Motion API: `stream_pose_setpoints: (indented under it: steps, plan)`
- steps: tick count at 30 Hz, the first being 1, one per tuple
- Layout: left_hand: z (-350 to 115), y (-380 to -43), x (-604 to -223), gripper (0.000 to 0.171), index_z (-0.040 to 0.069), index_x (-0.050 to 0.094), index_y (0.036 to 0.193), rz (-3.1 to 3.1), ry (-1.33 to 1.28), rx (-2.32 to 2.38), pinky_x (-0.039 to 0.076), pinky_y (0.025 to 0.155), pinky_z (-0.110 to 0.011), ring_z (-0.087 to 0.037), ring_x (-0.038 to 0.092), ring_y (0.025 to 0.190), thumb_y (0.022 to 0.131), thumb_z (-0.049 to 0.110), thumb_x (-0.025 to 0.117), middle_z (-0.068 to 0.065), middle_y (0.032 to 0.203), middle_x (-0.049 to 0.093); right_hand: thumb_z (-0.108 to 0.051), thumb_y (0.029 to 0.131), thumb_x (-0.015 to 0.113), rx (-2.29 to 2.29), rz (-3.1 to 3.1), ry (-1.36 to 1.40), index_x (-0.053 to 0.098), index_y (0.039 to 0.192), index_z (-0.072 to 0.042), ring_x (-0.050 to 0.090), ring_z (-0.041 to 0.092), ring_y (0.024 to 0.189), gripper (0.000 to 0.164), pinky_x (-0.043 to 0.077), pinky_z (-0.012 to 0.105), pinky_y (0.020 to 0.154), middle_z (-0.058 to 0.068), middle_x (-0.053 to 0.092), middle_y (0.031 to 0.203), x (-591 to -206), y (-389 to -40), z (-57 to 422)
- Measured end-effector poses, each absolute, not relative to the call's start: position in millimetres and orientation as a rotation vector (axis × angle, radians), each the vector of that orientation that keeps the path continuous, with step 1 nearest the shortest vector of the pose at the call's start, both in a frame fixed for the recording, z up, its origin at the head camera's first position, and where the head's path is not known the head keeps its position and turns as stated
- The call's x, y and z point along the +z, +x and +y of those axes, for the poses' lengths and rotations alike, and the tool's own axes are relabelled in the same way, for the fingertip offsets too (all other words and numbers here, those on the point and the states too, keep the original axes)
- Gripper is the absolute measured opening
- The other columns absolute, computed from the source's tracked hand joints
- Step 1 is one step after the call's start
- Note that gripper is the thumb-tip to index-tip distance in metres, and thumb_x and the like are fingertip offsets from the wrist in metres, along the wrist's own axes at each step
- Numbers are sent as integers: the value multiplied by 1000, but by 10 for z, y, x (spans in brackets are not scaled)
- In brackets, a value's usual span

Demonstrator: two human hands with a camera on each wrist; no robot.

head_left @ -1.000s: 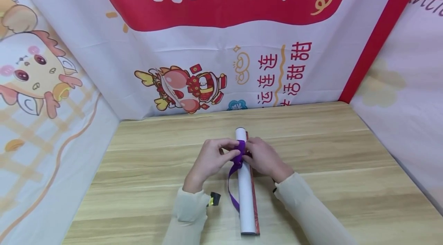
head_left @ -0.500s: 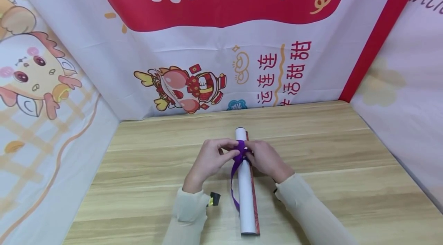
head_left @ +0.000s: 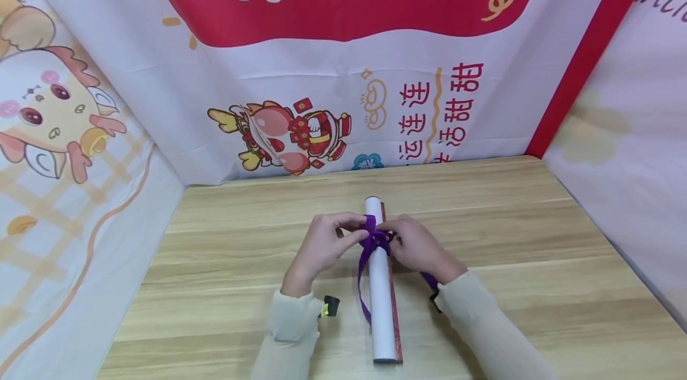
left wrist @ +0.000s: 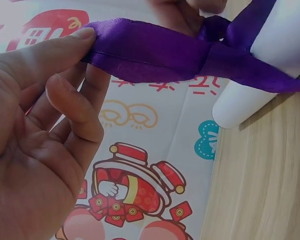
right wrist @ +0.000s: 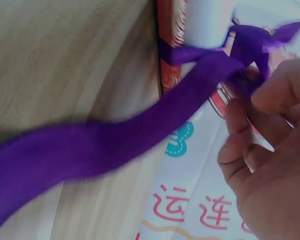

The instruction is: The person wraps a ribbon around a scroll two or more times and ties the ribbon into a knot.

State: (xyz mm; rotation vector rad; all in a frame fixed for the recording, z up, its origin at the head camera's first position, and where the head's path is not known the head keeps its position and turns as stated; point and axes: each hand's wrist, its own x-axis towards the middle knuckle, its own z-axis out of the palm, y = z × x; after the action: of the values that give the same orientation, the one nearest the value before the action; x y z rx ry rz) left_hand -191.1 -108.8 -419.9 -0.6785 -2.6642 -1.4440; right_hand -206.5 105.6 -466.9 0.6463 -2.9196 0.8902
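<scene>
A white roll (head_left: 382,308) with a red strip (head_left: 396,326) along its right side lies lengthwise on the wooden table. Purple ribbon (head_left: 380,241) is wound round its upper part and gathered in a loop or knot on top. My left hand (head_left: 324,249) pinches a folded loop of the ribbon between thumb and fingers, drawn out to the left. On the other side my right hand (head_left: 417,249) pinches ribbon close to the knot. One ribbon tail (head_left: 362,290) hangs left of the roll; another tail (right wrist: 90,150) runs off past the right wrist.
The table (head_left: 241,296) meets a white and red printed cloth (head_left: 322,58) at its back edge. More printed cloth (head_left: 59,189) hangs at the left side, and a pale cloth (head_left: 617,189) at the right.
My right hand has shifted slightly right and its fingers have changed position at the knot. A ribbon tail now shows by the right wrist. The left hand holds nearly still.
</scene>
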Motion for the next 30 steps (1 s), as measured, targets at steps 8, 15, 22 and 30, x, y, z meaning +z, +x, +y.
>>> stream_pose_setpoints:
  steps: [8, 15, 22, 30]
  plan:
    - [-1163, -1956, -4239, 24, 19, 73, 106, -2717, -626, -1394, 51, 62, -28, -6, 60, 73, 84, 27, 70, 11, 96, 71, -16, 91, 58, 852, -2889, 456, 72, 111, -21, 56, 14, 96, 25, 48, 37, 84, -6, 68, 104, -4660, -2002, 1270]
    - [-1210, -1986, -4296, 25, 18, 72, 110, -2838, -648, -1441, 52, 74, -28, -5, 62, 85, 87, 25, 67, 9, 100, 70, -30, 89, 63, 882, -2910, 290, 71, 90, -21, 53, 11, 76, 12, 46, 30, 66, -8, 63, 84, -4720, -1982, 1405]
    - [-1367, -1980, -4391, 24, 19, 72, 109, -2909, -620, -1401, 52, 76, -28, -7, 61, 87, 87, 26, 67, 9, 99, 69, -23, 89, 62, 1095, -2906, 263, 67, 88, -15, 54, 11, 65, 9, 48, 28, 58, -3, 63, 78, -4775, -1963, 1534]
    - [-1590, -1919, -4602, 22, 16, 72, 107, -2882, -616, -1382, 53, 75, -27, -7, 62, 86, 86, 18, 68, 5, 100, 71, -18, 89, 64, 1128, -2925, 231, 67, 89, -13, 54, 13, 64, 6, 48, 29, 58, -2, 64, 77, -4810, -1939, 1763]
